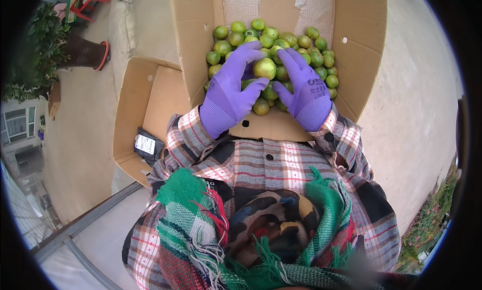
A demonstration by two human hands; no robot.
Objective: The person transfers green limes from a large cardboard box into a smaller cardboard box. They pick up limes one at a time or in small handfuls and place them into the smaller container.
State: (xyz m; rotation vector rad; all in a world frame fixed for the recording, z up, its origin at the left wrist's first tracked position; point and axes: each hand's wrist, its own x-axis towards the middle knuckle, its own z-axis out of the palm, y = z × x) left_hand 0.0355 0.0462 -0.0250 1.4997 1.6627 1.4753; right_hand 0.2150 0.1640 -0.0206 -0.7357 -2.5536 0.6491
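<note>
My left hand [234,87], in a purple knit work glove, holds a yellowish-green citrus fruit [264,68] between thumb and fingers. Beside it, my right hand [305,87] wears a matching glove with dark printing on its back. Its thumb and fingers are spread low over the pile, and I see nothing gripped in them. Beneath both hands lie many loose green citrus fruits [288,38], some tinged yellow or brown. They rest in a large open cardboard box [361,38] directly in front of me. My palms and some of the fruits are hidden by the gloves.
A smaller open cardboard box [131,90] stands at the left, holding a dark plastic package [149,146] with a white label. Farther left, a potted plant [84,53] and a red plastic stool [90,3] stand on the concrete floor [84,147]. A metal-framed surface [94,211] lies at lower left.
</note>
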